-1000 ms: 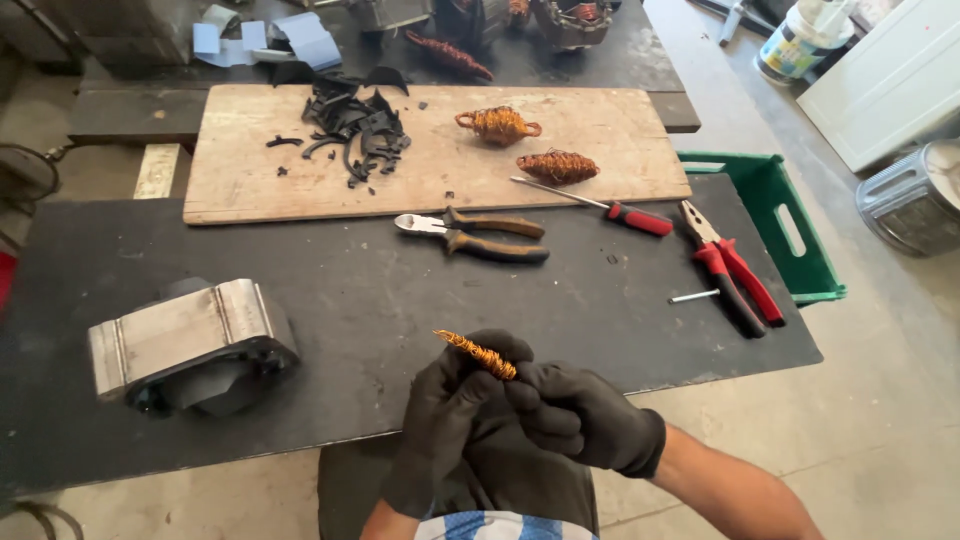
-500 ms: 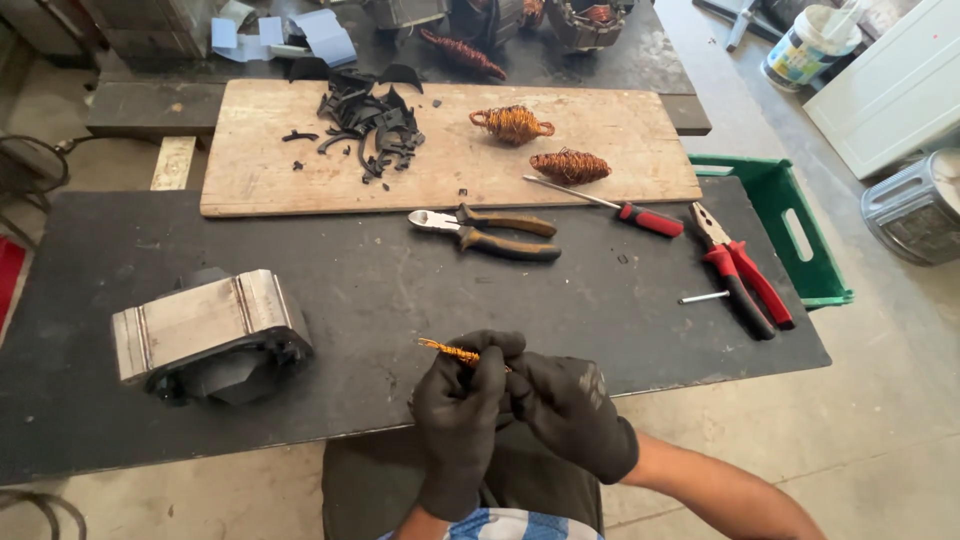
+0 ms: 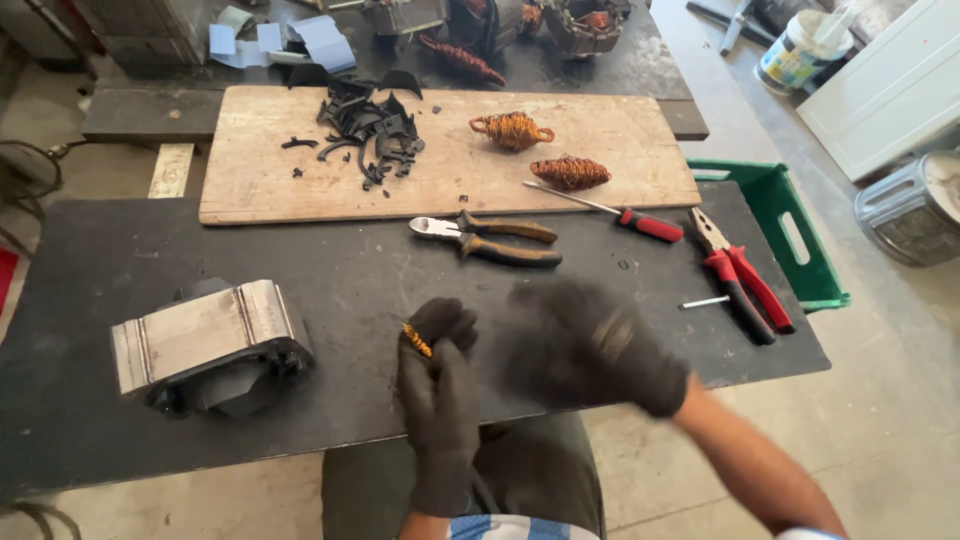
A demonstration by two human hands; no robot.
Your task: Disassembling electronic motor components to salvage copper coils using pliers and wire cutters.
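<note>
Pinching a short twist of coppery wire, our gloved left hand has its grip pressed tight; the right hand blurs beside it, grip unclear. Beyond, on the dark matte tabletop, lie brown-handled pliers.

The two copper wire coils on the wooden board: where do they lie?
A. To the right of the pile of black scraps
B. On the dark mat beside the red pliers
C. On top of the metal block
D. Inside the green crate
A: both copper wire coils rest on the wooden board, to the right of the pile of black scraps.
</note>
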